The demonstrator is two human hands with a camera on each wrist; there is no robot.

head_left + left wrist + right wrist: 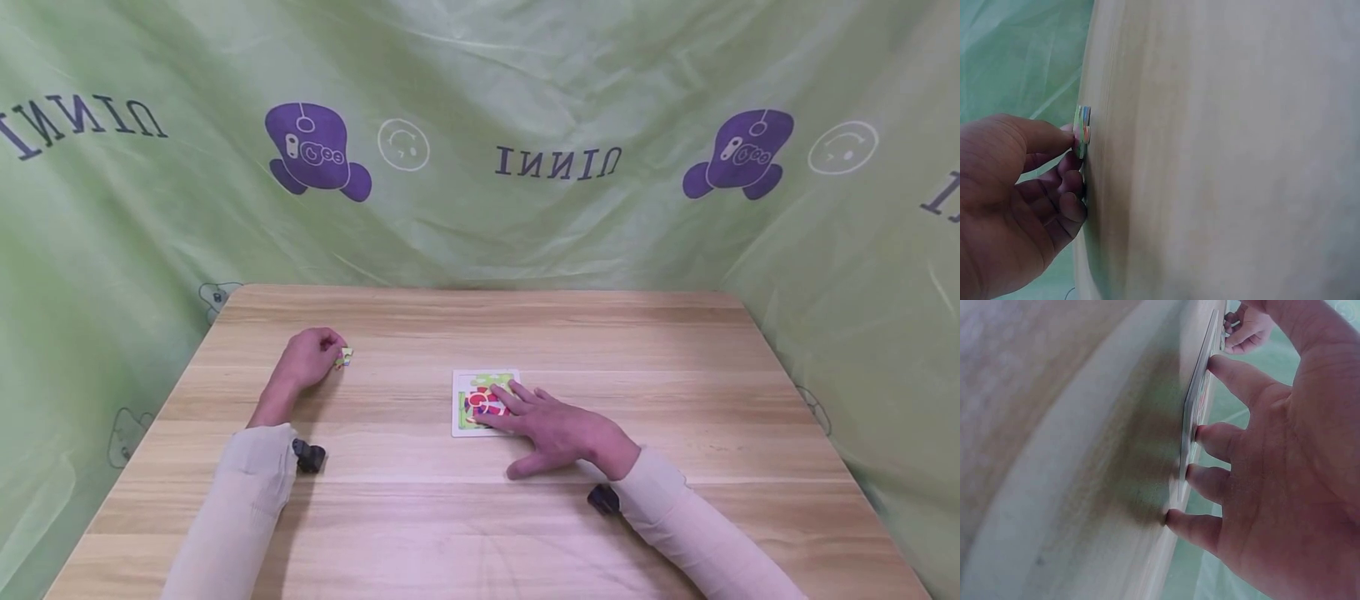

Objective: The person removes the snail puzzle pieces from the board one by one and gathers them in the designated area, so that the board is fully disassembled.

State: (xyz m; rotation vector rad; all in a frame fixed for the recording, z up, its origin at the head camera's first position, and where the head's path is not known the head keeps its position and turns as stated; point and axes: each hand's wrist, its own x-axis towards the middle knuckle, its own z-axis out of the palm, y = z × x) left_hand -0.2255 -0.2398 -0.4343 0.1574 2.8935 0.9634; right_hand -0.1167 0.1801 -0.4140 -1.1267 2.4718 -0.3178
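Note:
Near the table's left side my left hand (307, 358) pinches a few small jigsaw puzzle pieces (345, 357) by the fingertips. In the left wrist view the pieces (1081, 132) show edge-on as a thin colourful stack, close over the wood. A square jigsaw puzzle board (461, 428) with a pale border and a red, green and purple picture lies flat at the middle of the table. My right hand (558, 429) is spread out with its fingertips resting on the board's right part, covering some of the picture. In the right wrist view the little finger touches the wood beside the board (1192, 415).
The wood-grain table (637, 350) has rounded far corners. Green printed cloth (480, 225) hangs behind it and along both sides. Dark wrist cameras (308, 456) are worn at both cuffs, low over the tabletop.

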